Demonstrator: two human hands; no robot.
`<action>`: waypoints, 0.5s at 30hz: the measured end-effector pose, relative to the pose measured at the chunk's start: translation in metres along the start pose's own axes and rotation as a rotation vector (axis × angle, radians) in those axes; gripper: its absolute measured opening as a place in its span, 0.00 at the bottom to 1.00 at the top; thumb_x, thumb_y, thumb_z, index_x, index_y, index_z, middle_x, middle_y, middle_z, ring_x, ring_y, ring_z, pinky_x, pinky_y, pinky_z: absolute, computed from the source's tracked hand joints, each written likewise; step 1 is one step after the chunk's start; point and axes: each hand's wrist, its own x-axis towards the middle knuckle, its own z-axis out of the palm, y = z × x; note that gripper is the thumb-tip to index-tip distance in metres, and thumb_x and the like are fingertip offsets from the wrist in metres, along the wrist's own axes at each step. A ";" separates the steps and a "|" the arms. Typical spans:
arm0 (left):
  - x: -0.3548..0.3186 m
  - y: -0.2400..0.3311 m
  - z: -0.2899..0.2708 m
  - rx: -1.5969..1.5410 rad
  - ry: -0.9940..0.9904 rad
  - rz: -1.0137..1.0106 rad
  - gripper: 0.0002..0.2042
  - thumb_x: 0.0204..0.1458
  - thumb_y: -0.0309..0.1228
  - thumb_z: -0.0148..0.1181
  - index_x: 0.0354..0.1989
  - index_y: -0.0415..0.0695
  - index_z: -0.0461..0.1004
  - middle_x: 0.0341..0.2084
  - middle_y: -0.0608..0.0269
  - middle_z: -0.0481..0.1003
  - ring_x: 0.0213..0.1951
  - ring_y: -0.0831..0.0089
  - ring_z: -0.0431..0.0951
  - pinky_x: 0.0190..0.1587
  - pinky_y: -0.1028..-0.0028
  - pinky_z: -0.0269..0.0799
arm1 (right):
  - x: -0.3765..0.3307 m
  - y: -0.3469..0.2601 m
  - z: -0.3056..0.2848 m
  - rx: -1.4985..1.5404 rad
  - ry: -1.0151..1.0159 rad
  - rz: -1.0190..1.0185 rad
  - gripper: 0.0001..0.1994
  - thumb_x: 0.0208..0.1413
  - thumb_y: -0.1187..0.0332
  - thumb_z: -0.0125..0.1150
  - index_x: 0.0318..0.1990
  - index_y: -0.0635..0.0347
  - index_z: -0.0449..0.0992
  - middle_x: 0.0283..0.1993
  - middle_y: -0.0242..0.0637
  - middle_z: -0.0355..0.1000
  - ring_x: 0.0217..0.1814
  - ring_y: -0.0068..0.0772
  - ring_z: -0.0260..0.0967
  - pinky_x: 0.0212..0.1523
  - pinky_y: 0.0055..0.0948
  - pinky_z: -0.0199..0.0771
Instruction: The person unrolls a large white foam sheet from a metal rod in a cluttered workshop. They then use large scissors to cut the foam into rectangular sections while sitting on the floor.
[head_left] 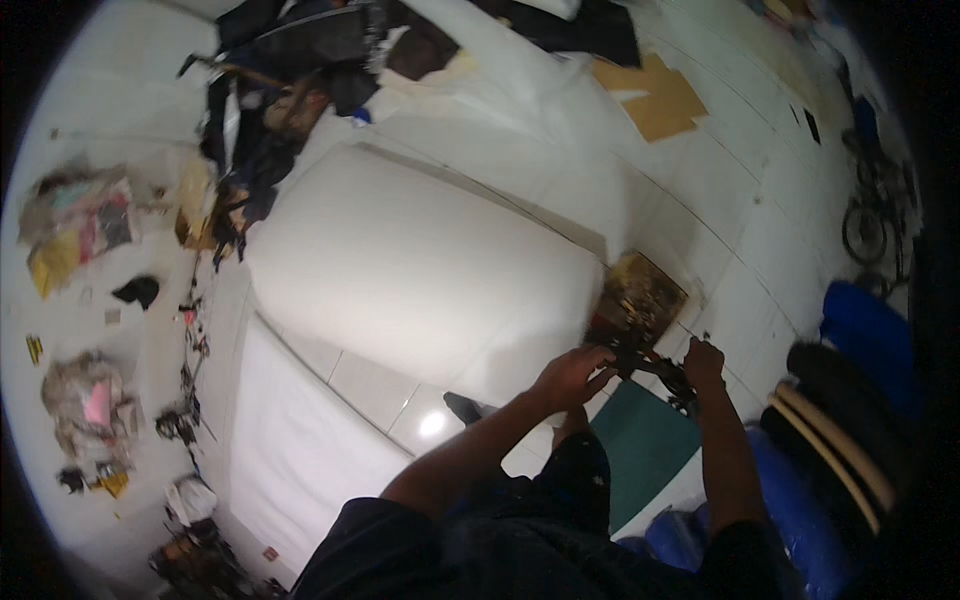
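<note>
My left hand (576, 378) is at the lower right of centre, its fingers curled beside a jumble of dark parts (665, 372). What it grips there is too dark to make out. To the right of these parts my right hand (705, 362) is closed like a fist; a tiny dark bit shows at its top, too small to name. Just beyond both hands stands an open box (675, 312) holding many small brownish, metallic-looking pieces. Below the dark parts lies a flat dark green panel (645, 450).
A large white padded block (420, 260) lies left of the box, with a white sheet-like panel (300, 430) nearer me. Blue and black rolls (845, 400) crowd the right. Cardboard (655, 100) lies on the tiled floor; a bicycle (870, 220) stands far right. Dark clutter (300, 80) is piled far left.
</note>
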 end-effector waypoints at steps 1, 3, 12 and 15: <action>-0.030 -0.001 -0.023 -0.115 0.087 -0.050 0.14 0.56 0.36 0.59 0.47 0.41 0.73 0.39 0.51 0.76 0.39 0.60 0.78 0.42 0.65 0.75 | 0.000 -0.037 -0.031 0.051 0.055 -0.019 0.15 0.54 0.60 0.58 0.42 0.61 0.71 0.36 0.49 0.75 0.44 0.52 0.74 0.41 0.47 0.74; -0.102 -0.027 -0.067 -0.183 0.248 -0.251 0.15 0.56 0.37 0.59 0.47 0.41 0.73 0.40 0.50 0.76 0.41 0.58 0.79 0.43 0.65 0.75 | -0.017 -0.116 -0.098 0.243 0.187 -0.124 0.18 0.55 0.58 0.58 0.47 0.61 0.72 0.38 0.48 0.75 0.46 0.51 0.73 0.44 0.47 0.73; -0.531 -0.212 -0.142 -0.111 0.603 -0.965 0.19 0.53 0.43 0.60 0.43 0.38 0.74 0.33 0.47 0.79 0.38 0.54 0.80 0.43 0.60 0.74 | -0.144 -0.435 -0.143 0.510 -0.019 -0.452 0.20 0.56 0.57 0.61 0.52 0.58 0.73 0.39 0.42 0.78 0.42 0.40 0.76 0.44 0.37 0.74; -0.619 -0.217 -0.157 -0.161 0.709 -1.047 0.19 0.53 0.43 0.60 0.43 0.38 0.75 0.32 0.47 0.79 0.38 0.55 0.80 0.42 0.61 0.75 | -0.158 -0.494 -0.111 0.333 -0.195 -0.534 0.21 0.55 0.55 0.61 0.52 0.58 0.73 0.40 0.42 0.78 0.43 0.42 0.76 0.46 0.38 0.74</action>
